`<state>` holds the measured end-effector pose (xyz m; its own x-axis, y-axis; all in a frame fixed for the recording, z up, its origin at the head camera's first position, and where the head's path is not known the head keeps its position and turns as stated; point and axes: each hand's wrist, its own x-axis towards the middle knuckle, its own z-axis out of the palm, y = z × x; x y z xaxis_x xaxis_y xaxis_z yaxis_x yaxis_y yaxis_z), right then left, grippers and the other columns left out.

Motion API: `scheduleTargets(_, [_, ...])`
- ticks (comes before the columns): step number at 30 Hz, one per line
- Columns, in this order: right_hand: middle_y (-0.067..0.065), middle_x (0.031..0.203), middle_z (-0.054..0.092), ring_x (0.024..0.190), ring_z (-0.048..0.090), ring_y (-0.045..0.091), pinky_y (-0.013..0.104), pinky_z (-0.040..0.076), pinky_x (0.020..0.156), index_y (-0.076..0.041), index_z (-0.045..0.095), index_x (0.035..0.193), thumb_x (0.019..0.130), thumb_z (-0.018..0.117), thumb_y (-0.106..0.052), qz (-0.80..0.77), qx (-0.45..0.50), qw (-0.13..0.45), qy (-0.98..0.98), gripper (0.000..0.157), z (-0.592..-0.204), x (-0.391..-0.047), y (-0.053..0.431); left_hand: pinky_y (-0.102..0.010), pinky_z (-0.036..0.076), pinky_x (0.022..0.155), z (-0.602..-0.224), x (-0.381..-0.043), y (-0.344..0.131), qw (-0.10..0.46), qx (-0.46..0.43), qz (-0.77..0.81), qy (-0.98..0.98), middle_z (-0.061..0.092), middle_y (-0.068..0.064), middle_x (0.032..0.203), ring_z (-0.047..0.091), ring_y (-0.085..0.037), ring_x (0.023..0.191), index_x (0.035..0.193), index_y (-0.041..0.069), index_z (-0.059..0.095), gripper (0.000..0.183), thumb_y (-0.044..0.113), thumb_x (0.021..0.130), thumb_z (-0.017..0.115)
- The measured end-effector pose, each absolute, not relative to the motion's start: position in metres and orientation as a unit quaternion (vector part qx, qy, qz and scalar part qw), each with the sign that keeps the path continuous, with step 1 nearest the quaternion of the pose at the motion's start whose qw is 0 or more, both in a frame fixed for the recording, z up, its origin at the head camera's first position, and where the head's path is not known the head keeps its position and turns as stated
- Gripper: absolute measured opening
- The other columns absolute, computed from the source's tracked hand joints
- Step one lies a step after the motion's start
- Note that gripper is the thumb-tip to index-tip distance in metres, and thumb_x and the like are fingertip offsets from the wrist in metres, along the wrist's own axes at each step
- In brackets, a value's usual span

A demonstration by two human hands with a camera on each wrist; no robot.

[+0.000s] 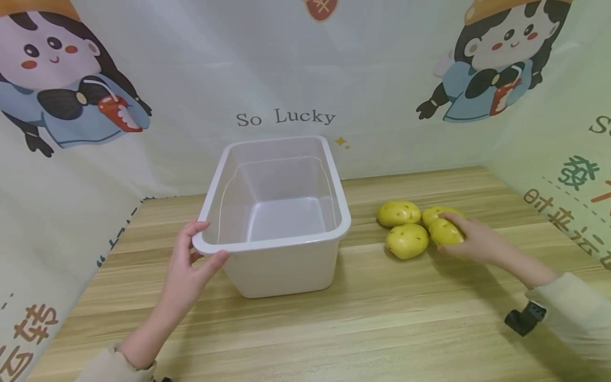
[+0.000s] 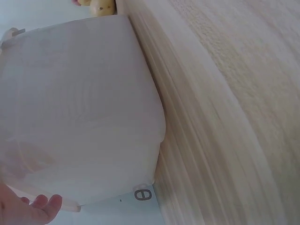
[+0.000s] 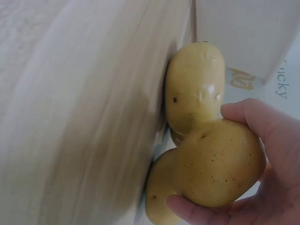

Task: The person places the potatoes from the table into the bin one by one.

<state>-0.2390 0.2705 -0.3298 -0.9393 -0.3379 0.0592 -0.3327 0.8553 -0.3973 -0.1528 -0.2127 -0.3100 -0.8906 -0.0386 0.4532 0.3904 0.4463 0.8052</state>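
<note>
A white plastic bin (image 1: 286,270) stands on the wooden table, with nothing inside it. My left hand (image 1: 188,265) holds its near left corner, thumb on the front rim and fingers over the side. To the right of the bin my right hand (image 1: 477,241) grips a yellow potato (image 1: 446,232) between thumb and fingers. In the right wrist view this potato (image 3: 220,164) is in front of the others. Beside it lie a front potato (image 1: 407,241), a back left potato (image 1: 398,213) and a back right potato (image 1: 436,212), which is partly hidden.
The wooden table (image 1: 305,339) reaches back to a printed cloth (image 1: 286,63) hung as a wall behind the bin. More printed cloth (image 1: 549,159) borders the right side. A dark device (image 1: 525,318) is strapped at the right sleeve.
</note>
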Motion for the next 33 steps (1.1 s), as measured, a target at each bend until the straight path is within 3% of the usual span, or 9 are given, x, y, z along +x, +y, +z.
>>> scheduleTargets(8, [0.038, 0.111, 0.051, 0.089, 0.055, 0.044, 0.050, 0.048, 0.068, 0.006, 0.034, 0.131, 0.079, 0.067, -0.027, -0.205, -0.187, -0.007, 0.961, 0.070, -0.320, -0.243, 0.267, -0.011, 0.037, 0.083, -0.313, -0.155, -0.213, 0.222, -0.111, -0.525, -0.814, 0.034, -0.012, 0.140, 0.039, -0.007, 0.106, 0.129, 0.000, 0.036, 0.054, -0.003, 0.081, 0.061])
scheduleTargets(17, [0.031, 0.108, 0.055, 0.085, 0.057, 0.033, 0.042, 0.048, 0.065, 0.003, 0.031, 0.135, 0.080, 0.066, -0.029, -0.213, -0.187, 0.015, 0.959, 0.073, -0.306, -0.250, 0.261, -0.011, 0.037, 0.084, -0.313, -0.153, -0.211, 0.223, -0.102, -0.526, -0.814, 0.035, -0.012, 0.140, 0.039, -0.007, 0.106, 0.129, 0.000, 0.037, 0.054, -0.002, 0.081, 0.062])
scheduleTargets(27, [0.033, 0.121, 0.047, 0.098, 0.052, 0.041, 0.050, 0.046, 0.074, 0.001, 0.025, 0.140, 0.083, 0.062, -0.032, -0.222, -0.181, 0.035, 0.957, 0.076, -0.285, -0.257, 0.255, -0.012, 0.036, 0.084, -0.311, -0.150, -0.210, 0.217, -0.094, -0.530, -0.815, 0.033, -0.011, 0.141, 0.038, -0.008, 0.107, 0.129, -0.001, 0.036, 0.054, -0.001, 0.082, 0.061])
scheduleTargets(33, [0.032, 0.123, 0.046, 0.099, 0.052, 0.040, 0.049, 0.046, 0.074, -0.001, 0.023, 0.141, 0.084, 0.061, -0.032, -0.220, -0.179, 0.041, 0.958, 0.076, -0.269, -0.262, 0.249, -0.015, 0.036, 0.084, -0.312, -0.151, -0.210, 0.212, -0.091, -0.533, -0.814, 0.032, -0.010, 0.142, 0.037, -0.009, 0.108, 0.129, 0.000, 0.036, 0.054, 0.000, 0.082, 0.061])
